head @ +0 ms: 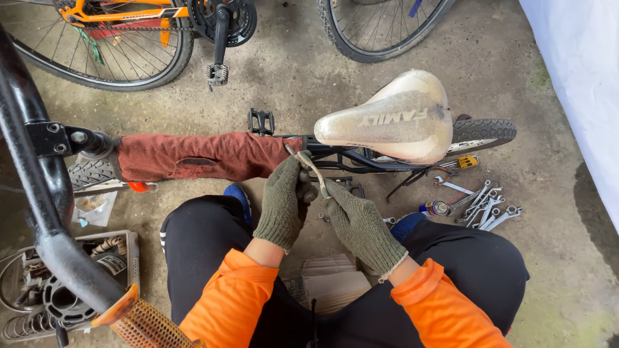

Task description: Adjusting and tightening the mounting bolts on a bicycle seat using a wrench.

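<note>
Two gloved hands, one wrench.
We grip the wrench with left hand and right hand; it slants up-left toward the saddle.

Both gloved hands, left hand and right hand, grip a wrench.

Single head-worn camera, looking steeply down from above the person's lap, facing forward over the knees onto a concrete floor, close to both gloved hands, bicycle saddle just beyond, wheels along the top edge, no second view
</note>
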